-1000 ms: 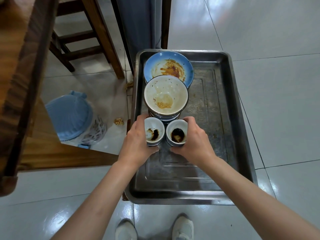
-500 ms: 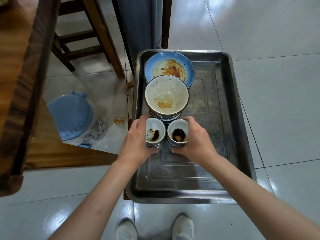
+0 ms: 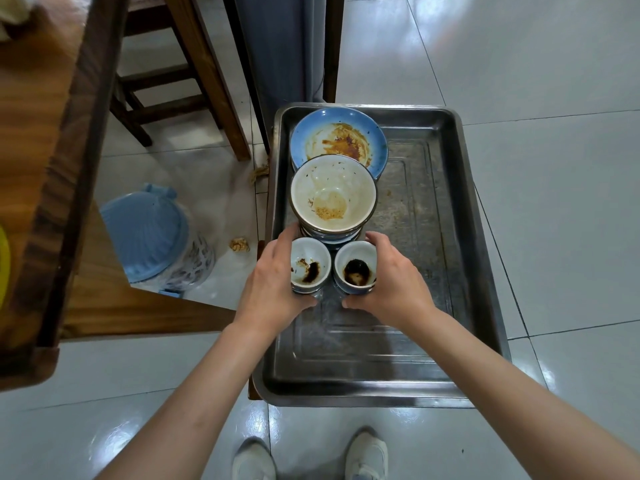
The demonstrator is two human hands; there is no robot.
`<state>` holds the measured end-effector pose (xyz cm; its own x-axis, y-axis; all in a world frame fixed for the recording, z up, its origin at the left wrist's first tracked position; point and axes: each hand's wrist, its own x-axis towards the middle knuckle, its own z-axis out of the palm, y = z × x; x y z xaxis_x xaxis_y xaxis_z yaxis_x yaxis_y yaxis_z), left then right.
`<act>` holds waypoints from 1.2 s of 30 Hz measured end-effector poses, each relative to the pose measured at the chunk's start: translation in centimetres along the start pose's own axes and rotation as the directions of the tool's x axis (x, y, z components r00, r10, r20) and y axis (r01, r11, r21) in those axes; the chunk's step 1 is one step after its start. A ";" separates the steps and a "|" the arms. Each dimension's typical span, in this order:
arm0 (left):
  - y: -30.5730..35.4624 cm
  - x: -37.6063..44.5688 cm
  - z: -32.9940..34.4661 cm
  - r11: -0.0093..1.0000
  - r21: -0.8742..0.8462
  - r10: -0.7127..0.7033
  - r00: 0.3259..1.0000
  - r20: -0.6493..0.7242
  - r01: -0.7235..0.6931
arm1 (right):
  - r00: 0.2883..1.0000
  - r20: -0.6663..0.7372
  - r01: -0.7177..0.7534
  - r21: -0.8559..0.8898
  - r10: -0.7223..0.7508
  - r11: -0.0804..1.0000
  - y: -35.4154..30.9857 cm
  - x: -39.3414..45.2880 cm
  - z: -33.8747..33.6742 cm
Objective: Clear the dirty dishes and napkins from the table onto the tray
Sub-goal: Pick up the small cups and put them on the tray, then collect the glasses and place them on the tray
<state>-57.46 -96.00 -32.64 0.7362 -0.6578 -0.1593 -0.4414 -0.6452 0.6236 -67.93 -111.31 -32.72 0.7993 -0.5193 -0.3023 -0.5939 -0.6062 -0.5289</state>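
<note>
Pale floor tiles surround a steel tray set low in front of the person, with a wooden table at left, a chair behind it and a blue bin on the floor. Step in hand, as judged: setting two small cups down at the tray's near-left, side by side. Left hand wraps its fingers round the left cup; right hand wraps round the right cup. Whether the cup bases touch the tray floor cannot be told. Contents: left cup holds dark brown smears and a few flecks; right cup holds a dark residue pooled at the bottom. Just beyond them sits a stack of bowls; the top bowl is white inside with orange-brown dregs. Farther still, a blue plate carries reddish sauce streaks. Tray's right half is bare metal, stained. Next move, as judged: release both cups without tipping them against the stack, then go back to the table for remaining items. No napkins are visible on the tray. A crumpled scrap lies on the floor by the bin.
</note>
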 end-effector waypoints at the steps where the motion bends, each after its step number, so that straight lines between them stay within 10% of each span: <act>1: 0.0 0.0 -0.1 1.000 0.002 0.003 1.000 0.002 -0.003 | 1.000 -0.001 0.001 -0.002 -0.001 1.000 -0.1 0.0 0.0; 23: 7.2 -5.3 -8.0 0.993 0.088 -0.092 0.991 0.097 0.083 | 0.999 0.026 0.017 0.096 -0.020 0.995 -4.1 -7.6 -9.1; 36: 15.2 -12.5 -22.6 0.996 0.089 0.019 0.999 -0.027 -0.016 | 0.932 0.205 0.332 -0.151 -0.299 0.931 -13.4 -12.3 -21.5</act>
<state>-61.74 -88.77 -3.86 0.7413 -0.6590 -0.1271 -0.4974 -0.6666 0.5552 -71.77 -109.82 -4.87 0.9412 -0.1791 -0.2865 -0.3015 -0.8279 -0.4729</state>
